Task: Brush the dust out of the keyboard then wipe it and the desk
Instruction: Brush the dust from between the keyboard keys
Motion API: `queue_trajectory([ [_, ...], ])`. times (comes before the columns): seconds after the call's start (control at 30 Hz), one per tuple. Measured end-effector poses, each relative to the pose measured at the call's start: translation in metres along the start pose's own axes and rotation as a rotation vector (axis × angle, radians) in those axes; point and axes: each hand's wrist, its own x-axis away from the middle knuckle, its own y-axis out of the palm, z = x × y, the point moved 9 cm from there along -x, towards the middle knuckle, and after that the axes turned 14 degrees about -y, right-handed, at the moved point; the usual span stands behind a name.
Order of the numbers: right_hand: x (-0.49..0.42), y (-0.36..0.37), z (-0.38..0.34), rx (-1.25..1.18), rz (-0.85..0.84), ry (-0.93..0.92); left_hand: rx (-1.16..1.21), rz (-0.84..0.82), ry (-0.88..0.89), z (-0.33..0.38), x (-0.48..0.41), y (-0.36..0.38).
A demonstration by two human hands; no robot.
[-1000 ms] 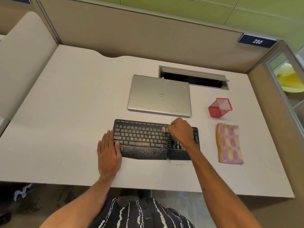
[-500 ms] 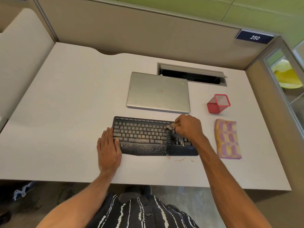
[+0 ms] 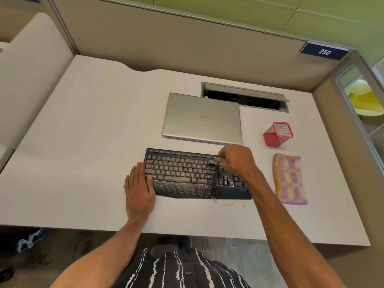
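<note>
Keyboard (image 3: 182, 173) dust (image 3: 182, 189) lies left of your right hand (image 3: 236, 161), fingers curled pinching a small brush (image 3: 213, 162), while your left hand (image 3: 139, 188), fingers straight, pins its corner against sliding.

A closed laptop (image 3: 202, 119) lies near a red mesh cup (image 3: 277, 135).

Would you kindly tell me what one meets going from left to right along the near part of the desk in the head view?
Flat left hand → dusty black keyboard → right hand gripping a small grey brush → purple-and-yellow checked cloth.
</note>
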Motion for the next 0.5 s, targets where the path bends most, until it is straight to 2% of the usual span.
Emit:
queue_trajectory([
  [0.1,0.001,0.005,0.004,0.040,-0.058,-0.001,-0.002,0.004,0.005,0.000,0.000,-0.001],
  [0.33,-0.009,0.014,-0.023,-0.050,0.008,-0.066,0.002,0.002,0.004,0.000,-0.001,-0.001],
  [0.5,0.000,0.003,0.006,0.010,-0.027,-0.013,0.001,0.003,-0.002,0.000,0.000,-0.001],
])
